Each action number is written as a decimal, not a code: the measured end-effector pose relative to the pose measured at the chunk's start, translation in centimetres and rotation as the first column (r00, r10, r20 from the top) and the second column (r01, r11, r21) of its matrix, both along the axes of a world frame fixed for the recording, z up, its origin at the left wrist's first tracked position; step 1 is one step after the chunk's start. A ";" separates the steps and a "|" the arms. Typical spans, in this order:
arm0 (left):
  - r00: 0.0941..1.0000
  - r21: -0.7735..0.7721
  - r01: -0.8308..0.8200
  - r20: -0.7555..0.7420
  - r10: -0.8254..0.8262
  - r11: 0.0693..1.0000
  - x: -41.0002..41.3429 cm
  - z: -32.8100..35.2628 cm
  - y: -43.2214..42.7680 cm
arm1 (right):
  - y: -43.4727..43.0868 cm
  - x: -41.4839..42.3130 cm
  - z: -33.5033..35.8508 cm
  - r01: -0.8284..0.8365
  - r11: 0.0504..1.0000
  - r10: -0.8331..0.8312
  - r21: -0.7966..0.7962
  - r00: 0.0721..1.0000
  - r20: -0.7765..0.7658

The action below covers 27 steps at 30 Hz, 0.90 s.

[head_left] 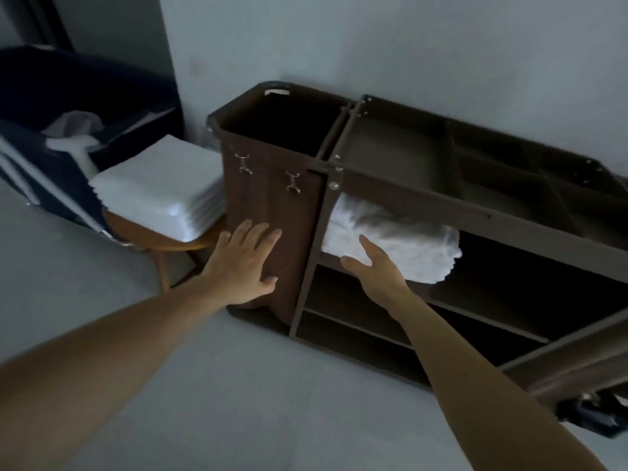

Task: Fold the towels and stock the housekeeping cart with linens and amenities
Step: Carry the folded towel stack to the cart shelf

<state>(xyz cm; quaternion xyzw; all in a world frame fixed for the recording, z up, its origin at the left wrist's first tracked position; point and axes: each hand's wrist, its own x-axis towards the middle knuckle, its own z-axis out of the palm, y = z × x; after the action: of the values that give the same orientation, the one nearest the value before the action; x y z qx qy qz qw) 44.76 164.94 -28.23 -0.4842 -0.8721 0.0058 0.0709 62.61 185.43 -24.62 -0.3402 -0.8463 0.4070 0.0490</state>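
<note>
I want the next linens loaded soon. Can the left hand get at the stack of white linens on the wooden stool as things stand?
Probably yes. The left hand is open in front of the brown bag, and the folded stack lies uncovered just beyond it, nothing between.

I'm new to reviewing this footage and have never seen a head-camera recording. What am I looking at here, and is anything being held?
There is one picture, taken from a camera worn on a person's head, looking forward and down, so the two bare arms reach in from the bottom. The brown housekeeping cart stands against the wall. The left hand lies flat and open against the cart's brown linen bag. The right hand is open at the front edge of white towels on the top shelf, gripping nothing. The lower shelves look bare. To the left, a stack of folded white linens sits on a wooden chair.
</note>
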 end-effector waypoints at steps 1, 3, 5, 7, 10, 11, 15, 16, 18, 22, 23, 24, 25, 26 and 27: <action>1.000 0.008 -0.027 0.004 0.027 1.000 -0.8 0.8 -2.1 | -1.8 -1.4 0.6 -0.059 0.998 0.058 0.021 0.998 0.010; 0.996 0.030 -0.092 0.000 0.093 0.995 -2.9 2.1 -5.9 | -5.0 -4.4 1.6 -0.154 0.987 0.154 0.036 0.988 0.017; 0.987 0.036 -0.161 0.005 0.160 0.986 -5.0 2.8 -9.0 | -7.4 -7.3 2.3 -0.216 0.976 0.215 0.028 0.976 0.039; 0.976 0.061 -0.219 0.011 0.219 0.974 -6.9 2.9 -11.4 | -9.2 -10.1 2.6 -0.269 0.963 0.267 0.019 0.962 0.061; 0.959 0.085 -0.285 0.025 0.284 0.955 -10.0 2.5 -14.0 | -11.2 -15.1 2.7 -0.318 0.947 0.315 0.035 0.946 0.072; 0.953 0.082 -0.302 0.027 0.300 0.950 -11.2 2.4 -14.7 | -11.9 -16.8 2.6 -0.333 0.942 0.330 0.034 0.941 0.068; 0.935 0.076 -0.354 0.030 0.352 0.932 -17.2 1.9 -16.0 | -13.9 -24.6 1.9 -0.408 0.913 0.407 0.026 0.913 0.029; 0.930 0.073 -0.369 0.032 0.367 0.927 -19.1 1.9 -16.0 | -14.3 -26.8 1.7 -0.417 0.908 0.417 0.028 0.909 0.019; 0.919 0.061 -0.395 0.039 0.393 0.917 -23.1 2.0 -15.9 | -14.7 -31.2 1.0 -0.434 0.901 0.434 0.017 0.901 0.011; 0.905 -0.002 -0.423 0.043 0.422 0.906 -31.6 2.5 -15.3 | -14.2 -40.3 0.2 -0.434 0.898 0.437 -0.071 0.899 0.028; 0.902 -0.018 -0.428 0.053 0.428 0.904 -33.7 2.6 -15.1 | -13.9 -42.4 0.1 -0.427 0.900 0.431 -0.082 0.902 0.031; 0.897 -0.028 -0.437 0.062 0.438 0.899 -35.8 2.7 -14.9 | -13.6 -44.4 0.0 -0.419 0.903 0.423 -0.090 0.906 0.029; 0.891 -0.029 -0.448 0.067 0.449 0.893 -37.8 2.8 -14.6 | -13.3 -46.4 -0.2 -0.405 0.909 0.409 -0.098 0.912 0.026; 0.885 -0.028 -0.458 0.073 0.459 0.888 -39.6 3.0 -14.4 | -12.9 -48.2 -0.3 -0.384 0.917 0.389 -0.105 0.921 0.030; 0.882 -0.034 -0.463 0.083 0.464 0.886 -41.2 3.0 -14.1 | -12.5 -49.8 -0.5 -0.361 0.925 0.368 -0.114 0.929 0.045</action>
<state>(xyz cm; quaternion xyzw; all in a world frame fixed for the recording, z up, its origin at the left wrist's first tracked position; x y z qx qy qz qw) 3.56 150.82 -25.24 -0.2622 -0.9647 0.0068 0.0256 12.83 172.91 -25.13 -0.1922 -0.8736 0.4411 -0.0732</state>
